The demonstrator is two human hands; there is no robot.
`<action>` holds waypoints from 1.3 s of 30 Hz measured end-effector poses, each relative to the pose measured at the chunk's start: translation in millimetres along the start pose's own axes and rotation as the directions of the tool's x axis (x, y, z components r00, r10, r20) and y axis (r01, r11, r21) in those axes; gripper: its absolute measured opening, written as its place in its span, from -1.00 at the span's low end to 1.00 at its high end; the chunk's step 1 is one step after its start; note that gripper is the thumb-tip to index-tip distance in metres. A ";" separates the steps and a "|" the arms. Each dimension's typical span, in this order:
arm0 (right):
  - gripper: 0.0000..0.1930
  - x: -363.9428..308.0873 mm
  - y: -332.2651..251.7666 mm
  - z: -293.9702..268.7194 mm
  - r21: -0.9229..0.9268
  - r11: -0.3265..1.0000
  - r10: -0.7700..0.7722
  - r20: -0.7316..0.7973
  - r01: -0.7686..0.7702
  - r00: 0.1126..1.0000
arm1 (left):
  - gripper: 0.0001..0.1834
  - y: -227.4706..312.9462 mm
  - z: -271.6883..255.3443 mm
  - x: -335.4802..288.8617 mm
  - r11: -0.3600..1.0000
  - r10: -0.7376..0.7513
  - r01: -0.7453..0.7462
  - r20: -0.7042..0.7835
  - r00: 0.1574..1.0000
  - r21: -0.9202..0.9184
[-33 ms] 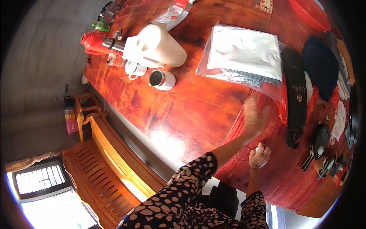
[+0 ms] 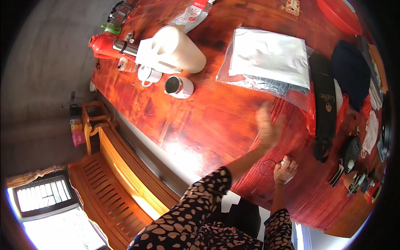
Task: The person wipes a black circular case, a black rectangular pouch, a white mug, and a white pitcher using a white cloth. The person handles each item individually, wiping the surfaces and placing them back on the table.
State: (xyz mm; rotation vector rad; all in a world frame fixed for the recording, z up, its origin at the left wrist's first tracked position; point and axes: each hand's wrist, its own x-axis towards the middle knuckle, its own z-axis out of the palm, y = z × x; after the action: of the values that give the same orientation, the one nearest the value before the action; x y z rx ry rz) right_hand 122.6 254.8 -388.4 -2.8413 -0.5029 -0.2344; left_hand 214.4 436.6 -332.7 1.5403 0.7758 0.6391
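Note:
My left hand [image 2: 267,130] is stretched out over the red wooden table [image 2: 233,116], fingers extended and a little blurred, holding nothing I can see. Nearer my body, my right hand [image 2: 286,170] rests low at the tabletop with its fingers closed round a small white thing [image 2: 283,161], mostly hidden, whose kind I cannot make out. A thin dark loop of cord [image 2: 267,167] lies on the wood just left of that hand. Beyond my left hand is a clear plastic bag [image 2: 271,58] with folded white and grey cloth in it.
At the left stand an open canister [image 2: 179,86], a white mug [image 2: 148,76], a cream pitcher [image 2: 183,50] and a red thermos [image 2: 104,45]. A black strap-like case [image 2: 323,100], a dark cloth [image 2: 351,75] and small items lie right. A wooden bench [image 2: 112,183] stands beyond the table's left edge.
My left hand has shifted a little to the left over the table. The dark loop beside my right hand shows more fully. My right hand stays almost in place, still closed.

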 end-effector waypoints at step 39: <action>-0.56 89.4 -302.3 -185.9 0.919 0.371 0.151 0.082 -0.133 0.985 | -0.76 100.5 -368.6 28.5 0.995 -0.097 0.090 0.328 0.940 0.036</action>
State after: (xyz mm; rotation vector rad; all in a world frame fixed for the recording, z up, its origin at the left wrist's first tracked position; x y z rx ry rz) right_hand 76.8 508.6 -128.7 -1.7089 -0.2336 0.0726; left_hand -42.3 684.1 -192.6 1.5675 0.5970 0.2914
